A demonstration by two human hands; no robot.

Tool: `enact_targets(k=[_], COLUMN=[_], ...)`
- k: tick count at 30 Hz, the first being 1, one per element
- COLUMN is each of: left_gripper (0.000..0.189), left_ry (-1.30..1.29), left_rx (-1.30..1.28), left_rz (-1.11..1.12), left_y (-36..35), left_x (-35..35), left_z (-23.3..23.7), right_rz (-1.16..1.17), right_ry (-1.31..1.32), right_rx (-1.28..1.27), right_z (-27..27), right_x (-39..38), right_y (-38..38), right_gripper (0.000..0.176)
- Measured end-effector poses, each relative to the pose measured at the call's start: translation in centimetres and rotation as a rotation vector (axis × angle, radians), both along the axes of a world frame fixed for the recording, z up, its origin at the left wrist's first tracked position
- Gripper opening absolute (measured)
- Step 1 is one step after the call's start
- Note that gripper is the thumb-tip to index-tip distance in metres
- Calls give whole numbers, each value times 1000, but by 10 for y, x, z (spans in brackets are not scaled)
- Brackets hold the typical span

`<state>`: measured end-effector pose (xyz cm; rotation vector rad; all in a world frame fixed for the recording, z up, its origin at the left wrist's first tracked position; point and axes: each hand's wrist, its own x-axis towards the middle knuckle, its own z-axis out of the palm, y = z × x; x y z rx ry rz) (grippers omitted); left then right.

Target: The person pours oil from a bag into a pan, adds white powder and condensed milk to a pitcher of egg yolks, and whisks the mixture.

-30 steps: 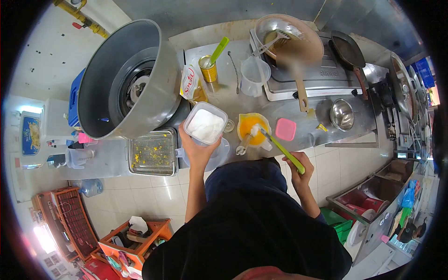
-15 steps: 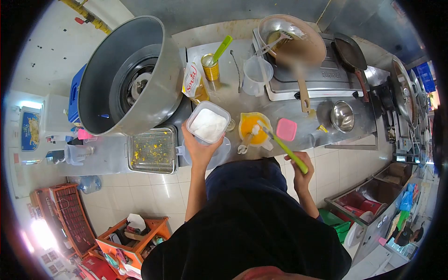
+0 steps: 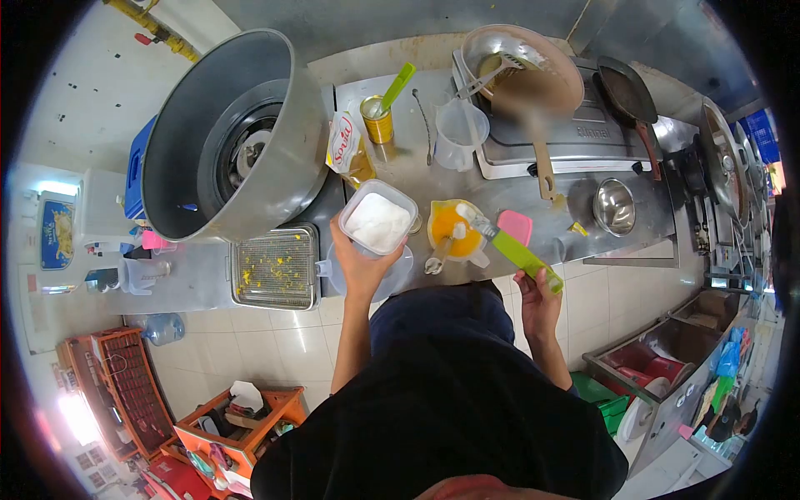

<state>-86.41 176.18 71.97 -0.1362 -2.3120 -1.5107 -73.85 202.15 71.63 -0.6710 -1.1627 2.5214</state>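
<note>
My left hand [image 3: 360, 265] holds up a clear plastic tub of white powder [image 3: 379, 220] above the steel counter [image 3: 508, 196]. My right hand [image 3: 538, 293] grips a green-handled spoon [image 3: 510, 244] whose metal tip, with a bit of white powder on it, hovers over a jug of orange liquid [image 3: 453, 229]. A second utensil leans inside that jug. A pink lid [image 3: 515, 225] lies just right of the jug.
A big tilted steel drum [image 3: 227, 137] fills the left. Behind it stand an oil pouch [image 3: 343, 148], a tin with a green spoon [image 3: 377, 119], a measuring jug [image 3: 457, 133], a stove with a wok [image 3: 525, 67], a steel bowl [image 3: 614, 207] and a crumb-strewn mesh tray [image 3: 273, 268].
The spoon in my right hand has lifted and swung so that its tip sits over the orange jug. The tub in my left hand has shifted slightly right.
</note>
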Motion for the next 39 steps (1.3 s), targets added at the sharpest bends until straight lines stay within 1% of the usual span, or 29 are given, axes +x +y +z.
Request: enact_targets(k=[2,4,6,7,9,10,11,13,15,17,18,19,20,22,23,24,25,26,27,28,29,30,32,33,34,35,36,37,39], left_gripper=[84,85,85,86,87,87,88,88,88,89,89,89,89,88,87,87,86,85,85,85,85,85,84,83,79,79,78,76,78], left_ry=[-31,-28,-22,-19,-7,-1,5,10,8,-3,-2,3,7,-35,-82,-87,-236,-384,-378,-441,-505,-481,-518,-559,-585,-598,-621,-643,-668], left_rx=[62,37,11,19,29,36,42,63,88,57,58,112,165,198,233,235,400,563,558,531,500,350,301,261,265,258,183,107,50], left_rz=[-40,-39,-42,-59,-72,-76,-77,-79,-85,-104,-101,-106,-114,-117,-113,-111,-163,-213,-214,-253,-294,-305,-318,-321,-322,-345,-369,-395,-450], left_y=[2,5,8,9,12,12,11,9,8,7,8,10,11,14,15,14,10,8,9,12,15,14,17,21,24,24,22,22,28], left_x=[0,0,0,0,-1,-2,-2,-4,-3,-4,-6,-6,-8,-19,-27,-38,-54,-66,-74,-84,-95,-108,-125,-131,-137,-145,-155,-164,-168], left_z=[-2,-2,3,9,13,14,14,12,11,13,11,9,7,9,9,-1,-18,-31,-32,-32,-34,-46,-65,-72,-78,-93,-111,-125,-131], right_rz=[22,47,160,158,435,416,419,300,350,391,388,384,384,344,345,212,78,81,68,53,46,58,60,41,55,64,96,62,85], right_ry=[57,112,473,477,657,689,698,779,768,756,743,727,724,541,541,443,332,330,231,136,148,110,47,47,4,-41,-32,-35,-90], right_rx=[25,46,1083,1081,1355,1347,1345,1320,1351,1384,1370,1356,1355,1259,1261,757,256,254,55,-143,-148,-222,-319,-320,-334,-350,-323,-326,-339], right_z=[25,39,45,48,54,55,55,54,58,59,57,57,56,55,54,53,52,50,46,42,37,32,30,30,30,28,24,23,20], right_x=[-11,-21,-32,-36,-45,-46,-47,-47,-48,-49,-49,-48,-47,-50,-54,-57,-58,-56,-55,-57,-57,-55,-49,-47,-45,-41,-35,-31,-21], right_y=[-13,-19,-21,-24,-32,-35,-36,-38,-36,-35,-36,-36,-31,-17,-16,-15,-13,-6,6,13,15,18,23,24,26,30,36,42,53], right_gripper=[22,20,19,19,25,33,33,30,30,30,25,21,21,18,18,20,22,22,24,26,26,26,25,25,24,24,32,32,34])
